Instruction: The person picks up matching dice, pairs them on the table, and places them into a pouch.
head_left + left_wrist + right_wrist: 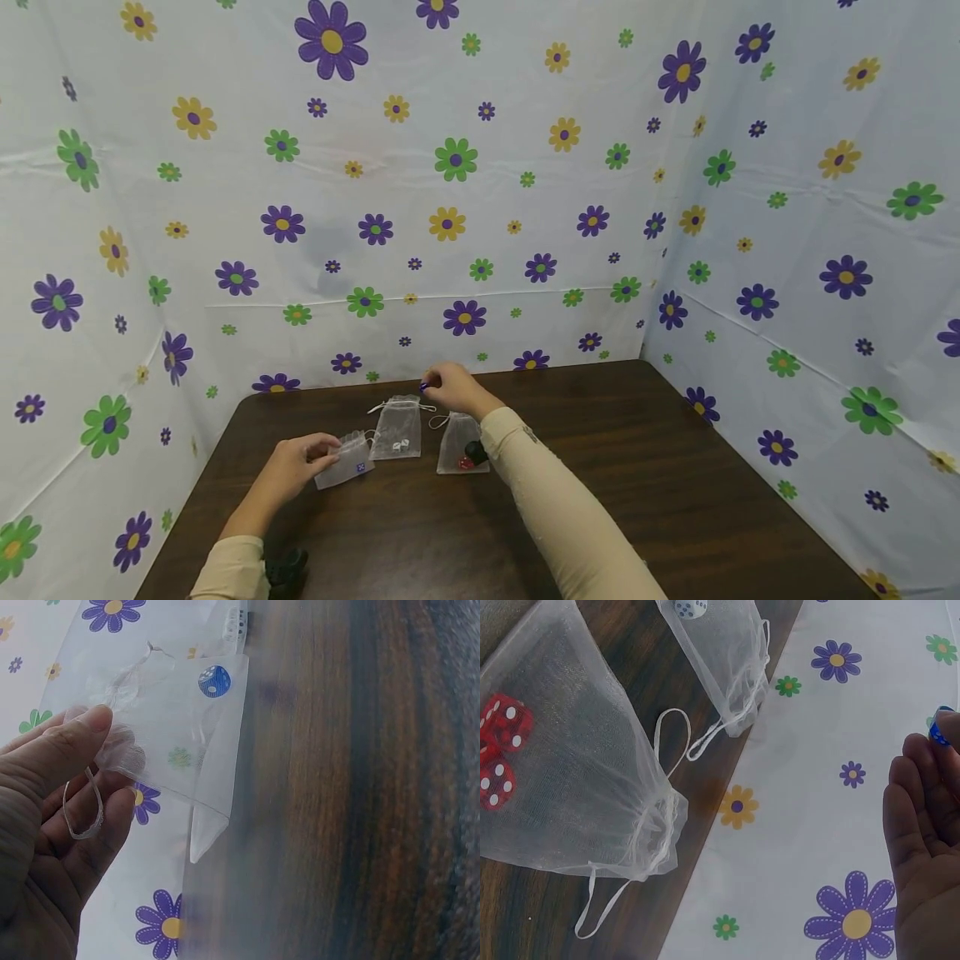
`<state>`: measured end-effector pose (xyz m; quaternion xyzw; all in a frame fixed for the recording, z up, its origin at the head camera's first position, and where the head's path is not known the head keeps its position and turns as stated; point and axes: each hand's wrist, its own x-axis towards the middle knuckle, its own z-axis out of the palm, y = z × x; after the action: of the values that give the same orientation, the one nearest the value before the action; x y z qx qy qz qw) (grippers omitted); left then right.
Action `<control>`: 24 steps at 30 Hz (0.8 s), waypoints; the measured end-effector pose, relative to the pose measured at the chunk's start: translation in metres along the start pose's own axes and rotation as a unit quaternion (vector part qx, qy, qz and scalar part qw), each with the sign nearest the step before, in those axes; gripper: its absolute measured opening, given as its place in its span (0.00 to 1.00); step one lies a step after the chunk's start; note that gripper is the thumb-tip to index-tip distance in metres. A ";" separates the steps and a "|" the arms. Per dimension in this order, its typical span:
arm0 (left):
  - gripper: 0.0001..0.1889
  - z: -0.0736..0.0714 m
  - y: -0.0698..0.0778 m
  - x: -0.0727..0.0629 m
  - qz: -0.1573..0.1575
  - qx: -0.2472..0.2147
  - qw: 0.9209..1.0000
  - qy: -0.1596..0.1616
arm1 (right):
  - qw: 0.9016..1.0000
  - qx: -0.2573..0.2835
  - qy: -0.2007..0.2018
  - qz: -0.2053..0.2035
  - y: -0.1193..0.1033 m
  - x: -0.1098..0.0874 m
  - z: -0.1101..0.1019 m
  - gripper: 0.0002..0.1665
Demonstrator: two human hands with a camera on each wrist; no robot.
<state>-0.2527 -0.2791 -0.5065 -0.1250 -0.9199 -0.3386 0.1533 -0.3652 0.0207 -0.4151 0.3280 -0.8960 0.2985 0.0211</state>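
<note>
My left hand [296,462] pinches the gathered neck of a small sheer white drawstring bag [169,724] between thumb and fingers. Low inside that bag lies a blue die [214,682] with white dots. Raised over the far part of the table, my right hand [459,390] holds another blue die [937,731] in its fingertips. Beneath and to its left, a second sheer bag [397,421] lies flat with white dice [401,446] in it. A third bag [592,765], under the right forearm, contains red dice [510,724]; its white drawstring loops stick out.
The dark wood table [397,533] backs onto a white curtain [525,133] printed with purple, green and yellow flowers. More curtain stands along the left and right sides. The right sleeve [562,508] crosses above the table.
</note>
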 end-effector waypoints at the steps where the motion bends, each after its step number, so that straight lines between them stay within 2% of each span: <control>1: 0.10 0.000 0.000 0.000 0.002 0.000 1.000 0.001 | 1.000 -0.002 0.000 -0.002 0.000 0.000 0.000 0.08; 12: 0.10 0.001 0.001 0.001 0.007 -0.002 1.000 -0.002 | 1.000 0.025 0.001 -0.001 -0.004 0.001 0.007 0.06; 24: 0.10 0.000 0.001 0.000 0.012 -0.001 1.000 0.000 | 1.000 0.019 -0.007 0.001 -0.008 0.004 0.012 0.06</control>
<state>-0.2523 -0.2787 -0.5060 -0.1359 -0.9179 -0.3380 0.1573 -0.3616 0.0067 -0.4202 0.3292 -0.8908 0.3132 0.0085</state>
